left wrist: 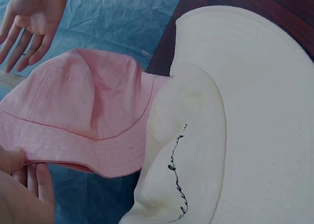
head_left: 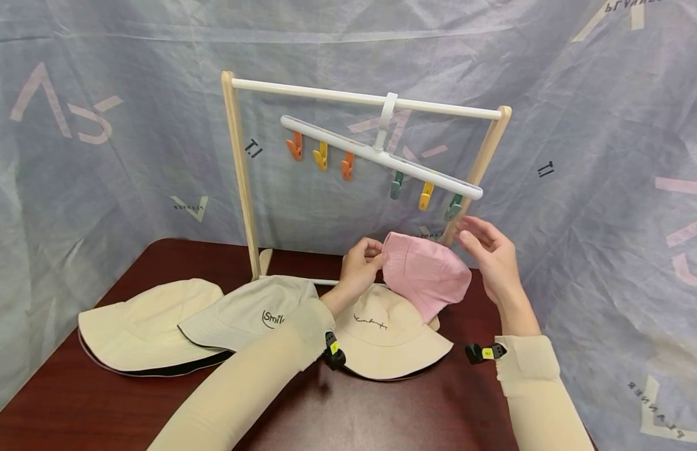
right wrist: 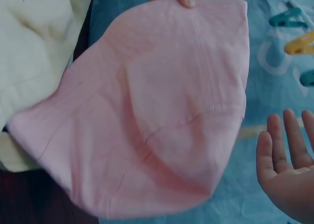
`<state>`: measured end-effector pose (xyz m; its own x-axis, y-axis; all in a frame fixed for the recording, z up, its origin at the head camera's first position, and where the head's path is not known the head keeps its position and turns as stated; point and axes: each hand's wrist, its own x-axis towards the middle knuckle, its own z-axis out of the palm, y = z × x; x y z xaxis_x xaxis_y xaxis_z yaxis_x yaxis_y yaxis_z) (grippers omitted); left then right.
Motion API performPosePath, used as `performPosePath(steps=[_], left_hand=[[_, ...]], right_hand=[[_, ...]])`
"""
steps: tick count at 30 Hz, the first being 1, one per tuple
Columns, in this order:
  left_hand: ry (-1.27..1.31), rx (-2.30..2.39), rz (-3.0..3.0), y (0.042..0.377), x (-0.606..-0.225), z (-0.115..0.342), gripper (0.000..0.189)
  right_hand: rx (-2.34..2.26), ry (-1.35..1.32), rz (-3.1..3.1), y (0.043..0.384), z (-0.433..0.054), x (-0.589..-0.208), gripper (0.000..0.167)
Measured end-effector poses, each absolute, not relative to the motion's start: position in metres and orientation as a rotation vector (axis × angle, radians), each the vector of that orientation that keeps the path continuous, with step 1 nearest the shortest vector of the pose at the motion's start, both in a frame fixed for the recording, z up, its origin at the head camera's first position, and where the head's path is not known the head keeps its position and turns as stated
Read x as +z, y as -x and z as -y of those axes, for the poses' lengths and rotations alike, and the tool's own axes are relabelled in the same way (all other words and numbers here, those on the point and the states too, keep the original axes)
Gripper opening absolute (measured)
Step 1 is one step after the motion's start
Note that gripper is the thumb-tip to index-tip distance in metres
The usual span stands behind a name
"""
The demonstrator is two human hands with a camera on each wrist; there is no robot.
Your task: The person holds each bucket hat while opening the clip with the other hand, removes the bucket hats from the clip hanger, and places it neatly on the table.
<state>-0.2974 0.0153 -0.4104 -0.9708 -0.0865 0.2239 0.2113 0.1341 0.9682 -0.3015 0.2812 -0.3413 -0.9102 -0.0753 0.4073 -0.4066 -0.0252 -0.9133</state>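
Note:
A pink bucket hat (head_left: 424, 269) is held up on its side by my left hand (head_left: 361, 266), which pinches the brim between thumb and fingers. The left wrist view shows that pinch on the brim (left wrist: 98, 157) as well. To the right of the hat's crown, my right hand (head_left: 492, 257) is raised with loosely extended fingers and touches nothing; in the right wrist view its palm (right wrist: 294, 180) faces up, apart from the pink fabric (right wrist: 147, 111). A cream bucket hat (head_left: 382, 332) with black script lies below, partly behind the pink one.
A wooden rack (head_left: 241, 175) carries a white hanger (head_left: 377, 152) with several clips, among them a green clip (head_left: 453, 207) just above my right hand. On the dark red table (head_left: 303, 407) lie a grey "Smile" hat (head_left: 258, 307) and another cream hat (head_left: 151, 326).

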Motion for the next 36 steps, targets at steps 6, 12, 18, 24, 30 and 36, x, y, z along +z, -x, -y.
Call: performPosePath(steps=[6,12,18,24,30,36], left_hand=[[0.119,-1.946,2.166,0.297,-0.411,-0.016,0.011],[0.112,-1.943,2.163,0.298,-0.412,-0.016,0.011],[0.11,-1.938,2.163,0.299,-0.414,-0.015,0.011],[0.115,-1.94,2.166,0.298,-0.413,-0.013,0.01],[0.113,-1.941,2.177,0.299,-0.413,-0.012,0.01],[0.104,-1.927,2.187,0.298,-0.412,-0.013,0.01]], right_hand=[[1.963,-0.411,2.011,0.29,-0.293,-0.354,0.047],[1.978,-0.287,1.97,0.283,-0.304,-0.373,0.045],[2.025,-0.206,1.906,0.281,-0.313,-0.394,0.043],[2.13,-0.174,1.826,0.281,-0.319,-0.41,0.044],[2.167,-0.108,1.783,0.281,-0.32,-0.422,0.045],[2.176,-0.066,1.786,0.28,-0.32,-0.432,0.046]])
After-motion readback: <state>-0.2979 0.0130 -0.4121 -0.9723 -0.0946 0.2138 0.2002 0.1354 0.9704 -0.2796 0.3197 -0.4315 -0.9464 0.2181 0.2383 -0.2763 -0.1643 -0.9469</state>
